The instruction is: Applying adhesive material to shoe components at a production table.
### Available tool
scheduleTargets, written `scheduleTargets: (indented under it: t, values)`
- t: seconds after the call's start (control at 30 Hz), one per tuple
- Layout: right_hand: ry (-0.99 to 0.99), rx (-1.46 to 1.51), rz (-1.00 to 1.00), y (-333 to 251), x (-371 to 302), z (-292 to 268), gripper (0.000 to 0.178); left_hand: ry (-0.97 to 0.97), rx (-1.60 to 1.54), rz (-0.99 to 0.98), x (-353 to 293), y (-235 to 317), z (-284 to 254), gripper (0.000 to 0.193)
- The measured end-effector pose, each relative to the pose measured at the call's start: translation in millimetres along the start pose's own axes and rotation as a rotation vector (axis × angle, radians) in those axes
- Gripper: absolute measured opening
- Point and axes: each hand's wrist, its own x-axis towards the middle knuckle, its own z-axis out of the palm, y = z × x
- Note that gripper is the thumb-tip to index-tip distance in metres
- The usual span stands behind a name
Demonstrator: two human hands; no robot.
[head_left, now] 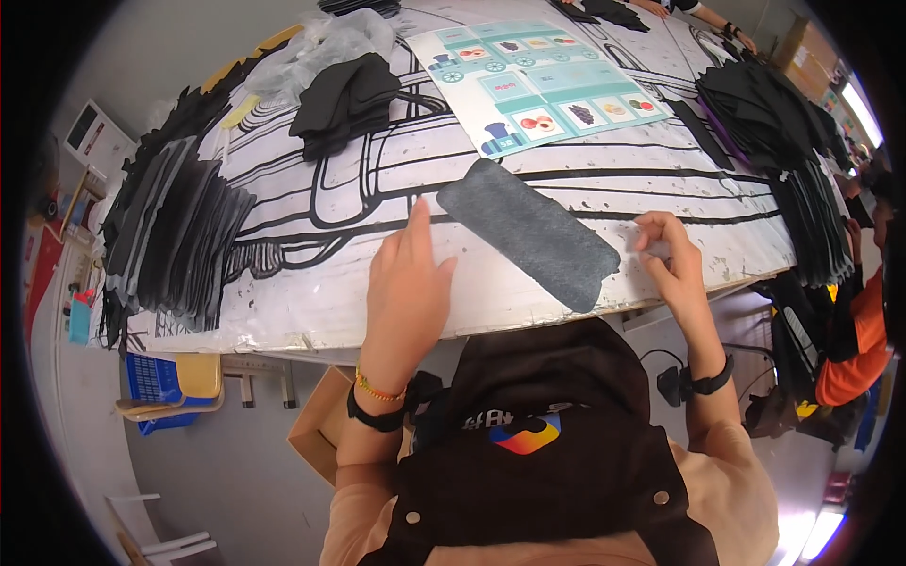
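One grey cloth (530,236) lies between our left hand (411,291), fingers extended, and right hand (683,266), loosely curled; we grip nothing.

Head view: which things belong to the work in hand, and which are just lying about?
Likely in the work:
- dark flat piece between left hand and right hand
- left stack of similar pieces

Apparently lying about:
- fruit-picture sheet
- crumpled clear plastic
- blue basket
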Motion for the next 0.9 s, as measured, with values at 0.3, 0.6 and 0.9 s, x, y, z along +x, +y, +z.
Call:
scheduleTargets:
  t: [0.3, 0.6, 0.9]
  values:
    - [-0.057, 0.179, -0.099, -13.8, -26.2, 5.9, 0.040, 0.194, 0.218, 0.272, 19.5, -8.6, 28.2, 0.075]
    - [-0.095, -0.042, -0.285, -12.0, -7.4, 6.8, 0.044, 0.200, 0.158, 0.170, -9.7, -11.3, 12.8, 0.068]
    - [-0.120, -0.099, -0.221, -15.0, -2.9, 7.9, 0.045, 0.373, 0.030, 0.067, -25.3, -19.9, 17.7, 0.065]
